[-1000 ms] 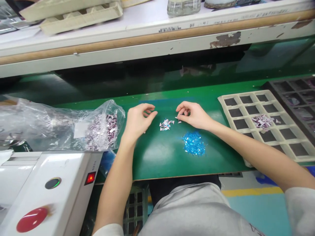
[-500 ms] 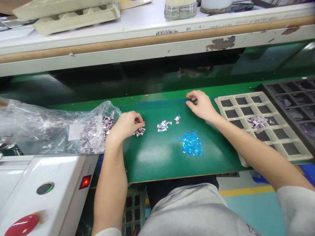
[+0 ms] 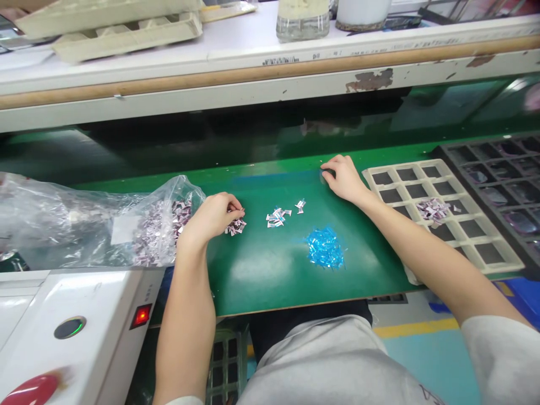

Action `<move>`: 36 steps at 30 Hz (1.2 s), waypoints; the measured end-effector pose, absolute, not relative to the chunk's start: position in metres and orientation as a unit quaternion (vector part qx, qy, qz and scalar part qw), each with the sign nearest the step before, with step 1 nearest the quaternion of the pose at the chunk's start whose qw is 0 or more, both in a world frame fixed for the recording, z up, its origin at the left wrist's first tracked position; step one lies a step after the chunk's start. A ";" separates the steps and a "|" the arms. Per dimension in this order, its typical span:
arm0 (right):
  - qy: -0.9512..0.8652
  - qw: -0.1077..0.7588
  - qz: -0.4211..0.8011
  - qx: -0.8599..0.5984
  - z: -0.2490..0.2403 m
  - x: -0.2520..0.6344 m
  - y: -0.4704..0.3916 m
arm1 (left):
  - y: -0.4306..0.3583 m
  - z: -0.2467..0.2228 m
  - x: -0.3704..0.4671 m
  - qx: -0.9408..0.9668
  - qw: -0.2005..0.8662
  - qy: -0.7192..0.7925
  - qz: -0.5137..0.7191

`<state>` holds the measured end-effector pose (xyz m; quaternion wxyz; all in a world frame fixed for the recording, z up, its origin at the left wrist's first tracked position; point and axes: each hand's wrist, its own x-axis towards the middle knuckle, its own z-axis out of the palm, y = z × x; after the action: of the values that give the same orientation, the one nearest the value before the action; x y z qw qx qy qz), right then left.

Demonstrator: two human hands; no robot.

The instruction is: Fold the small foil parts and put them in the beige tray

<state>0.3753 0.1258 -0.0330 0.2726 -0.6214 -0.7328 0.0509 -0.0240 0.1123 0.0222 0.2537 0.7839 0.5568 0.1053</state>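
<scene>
Lying far left: clear plastic bag (image 3: 145, 233) of small purple-and-white pieces
Left hand (image 3: 213, 218): narrow pinch at a little purple-and-white pile (image 3: 236, 228) on the green table (image 3: 261, 292), can't tell if it's got one
Middle: loose white-and-blue bits (image 3: 276, 217), then bright blue slivers (image 3: 324, 248)
Right hand (image 3: 343, 179): fingers curled narrow, contents unclear
Far right: cream gridded tray (image 3: 500, 249), purplish heap (image 3: 433, 210) on it

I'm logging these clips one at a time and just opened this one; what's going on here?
Someone is working bare-handed at a green work surface. The left hand is at a heap of small dark pieces, fingers and thumb drawn together. The right hand is near the back of the surface; whether it holds anything is unclear. Between them lie scattered pale pieces, with a blue pile nearer the person. More pieces sit on a cream tray at right.
</scene>
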 end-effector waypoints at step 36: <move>-0.702 0.306 0.007 -0.643 -0.013 0.365 0.111 | 0.098 0.029 0.001 0.654 0.441 0.505 0.351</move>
<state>0.3655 0.1106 -0.0135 0.3063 -0.6425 -0.7023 0.0070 0.0013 0.0984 0.0290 0.4408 0.6542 0.5048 0.3506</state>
